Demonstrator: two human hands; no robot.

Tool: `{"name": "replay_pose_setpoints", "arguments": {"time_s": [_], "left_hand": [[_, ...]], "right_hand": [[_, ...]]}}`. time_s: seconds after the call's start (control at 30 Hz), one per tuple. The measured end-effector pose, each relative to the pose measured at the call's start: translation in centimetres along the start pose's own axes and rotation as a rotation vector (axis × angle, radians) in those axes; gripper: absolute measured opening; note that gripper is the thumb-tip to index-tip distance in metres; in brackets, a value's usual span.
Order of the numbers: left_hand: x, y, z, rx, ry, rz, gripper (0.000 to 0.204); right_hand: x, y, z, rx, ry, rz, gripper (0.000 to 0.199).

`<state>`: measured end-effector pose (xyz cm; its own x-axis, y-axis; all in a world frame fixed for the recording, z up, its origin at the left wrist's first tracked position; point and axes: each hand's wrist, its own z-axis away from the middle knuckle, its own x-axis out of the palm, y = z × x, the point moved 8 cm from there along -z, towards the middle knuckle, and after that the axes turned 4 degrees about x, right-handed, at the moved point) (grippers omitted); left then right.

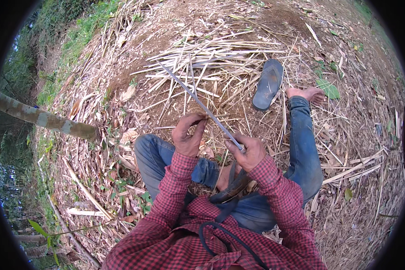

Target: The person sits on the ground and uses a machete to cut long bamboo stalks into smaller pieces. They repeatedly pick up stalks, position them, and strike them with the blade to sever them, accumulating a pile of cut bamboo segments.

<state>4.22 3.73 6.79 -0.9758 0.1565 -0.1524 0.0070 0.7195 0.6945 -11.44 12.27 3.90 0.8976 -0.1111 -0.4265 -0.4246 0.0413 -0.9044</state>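
right hand (249, 152) clamped on 1 grey rod (198, 100) | left hand (189, 135) curled, grip unclear | 1 sandal (268, 85) beside sticks (202, 58)

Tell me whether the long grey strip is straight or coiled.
Straight: the long grey strip extends in one line from the right hand, with no loop or coil.
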Motion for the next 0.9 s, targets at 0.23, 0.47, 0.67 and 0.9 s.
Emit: {"name": "replay_pose_setpoints", "arguments": {"time_s": [0.23,0.47,0.67,0.9], "left_hand": [[0.5,0.8,-0.4,0.001,-0.023,-0.083,0.023],[0.7,1.2,-0.6,0.033,-0.052,-0.115,0.022],[1.2,1.8,-1.1,0.064,-0.092,-0.174,0.022],[1.5,2.5,-1.5,0.082,-0.124,-0.217,0.021]], "right_hand": [[-0.5,-0.7,0.0,-0.009,-0.008,-0.01,0.032],[-0.5,-0.6,0.1,-0.058,-0.011,-0.018,0.035],[-0.7,-0.6,0.1,-0.025,-0.032,-0.042,0.032],[-0.8,-0.7,0.2,0.024,-0.05,-0.022,0.032]]}}
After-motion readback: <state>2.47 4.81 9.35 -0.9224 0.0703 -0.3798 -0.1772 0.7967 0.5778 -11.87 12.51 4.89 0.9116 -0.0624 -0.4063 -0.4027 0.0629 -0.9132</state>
